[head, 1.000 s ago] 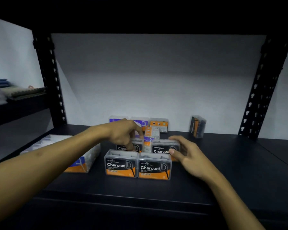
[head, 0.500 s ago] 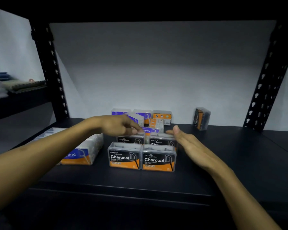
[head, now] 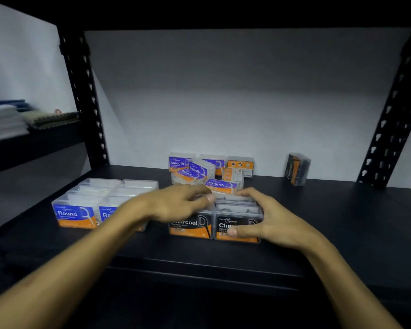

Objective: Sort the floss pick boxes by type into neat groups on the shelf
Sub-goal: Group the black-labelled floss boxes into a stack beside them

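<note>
- Charcoal boxes (head: 214,224) sit at the near centre of the black shelf (head: 330,233) in a compact block: two in the near row, side by side and touching, labels facing the viewer, with more partly visible just behind them.
- Right hand (head: 268,222) wraps the right side of this block: the thumb lies across the front label of the near right Charcoal box (head: 237,225), and the curled fingers reach over the top of the box behind it.
- Left hand (head: 176,205) lies palm down over the near left Charcoal box (head: 190,226), its fingers pointing right and touching the tops of the rear boxes. The hand is motion-blurred, so it cannot be told whether it grips anything.
- Round boxes (head: 93,203) form a tidy block to the left of the Charcoal group, near it but apart. The left forearm crosses in front of its right end.
- Smooth boxes (head: 195,170) lie in a loose cluster at the far centre, just behind both hands. Two stand upright against the back wall, others lie tilted or flat, one just beyond the fingertips.
- Orange-backed box (head: 240,166) stands against the wall at the right end of that cluster.
- Single Charcoal box (head: 297,168) stands on end at the far right, well apart from all groups.
- Clear box walls show white picks in the Round block. Contents of the Charcoal boxes are dark and indistinct.
- Folded cloths (head: 7,119) lie on a neighbouring shelf to the far left.
</note>
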`<state>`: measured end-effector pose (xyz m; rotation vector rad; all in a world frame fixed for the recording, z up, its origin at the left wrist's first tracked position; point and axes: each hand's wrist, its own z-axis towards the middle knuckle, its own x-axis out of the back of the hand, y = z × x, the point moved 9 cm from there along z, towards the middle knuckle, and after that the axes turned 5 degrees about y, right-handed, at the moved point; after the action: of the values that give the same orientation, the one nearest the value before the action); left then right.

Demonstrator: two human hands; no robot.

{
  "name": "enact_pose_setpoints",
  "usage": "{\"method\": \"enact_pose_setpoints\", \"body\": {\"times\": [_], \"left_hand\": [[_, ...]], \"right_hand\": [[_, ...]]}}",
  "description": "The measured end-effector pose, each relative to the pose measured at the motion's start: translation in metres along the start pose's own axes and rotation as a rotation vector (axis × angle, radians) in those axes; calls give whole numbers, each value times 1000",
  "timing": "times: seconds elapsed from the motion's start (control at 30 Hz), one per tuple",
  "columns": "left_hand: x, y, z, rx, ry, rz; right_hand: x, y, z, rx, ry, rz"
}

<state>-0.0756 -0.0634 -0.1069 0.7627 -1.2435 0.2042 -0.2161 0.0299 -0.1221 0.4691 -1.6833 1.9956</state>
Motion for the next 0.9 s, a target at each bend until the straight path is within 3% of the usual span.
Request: {"method": "enact_pose_setpoints", "body": {"times": [0.1, 0.23, 0.6, 0.9], "left_hand": [[0, 1, -6, -82, 202, 61], [5, -2, -13, -83, 320, -98], [7, -14, -14, 49, 445, -211], [8, -9, -15, -12, 407, -134]], "right_hand": [[0, 2, 0, -1, 50, 21], [1, 7, 0, -11, 87, 17], [-1, 5, -5, -2, 94, 42], [-1, 5, -4, 7, 97, 49]]}}
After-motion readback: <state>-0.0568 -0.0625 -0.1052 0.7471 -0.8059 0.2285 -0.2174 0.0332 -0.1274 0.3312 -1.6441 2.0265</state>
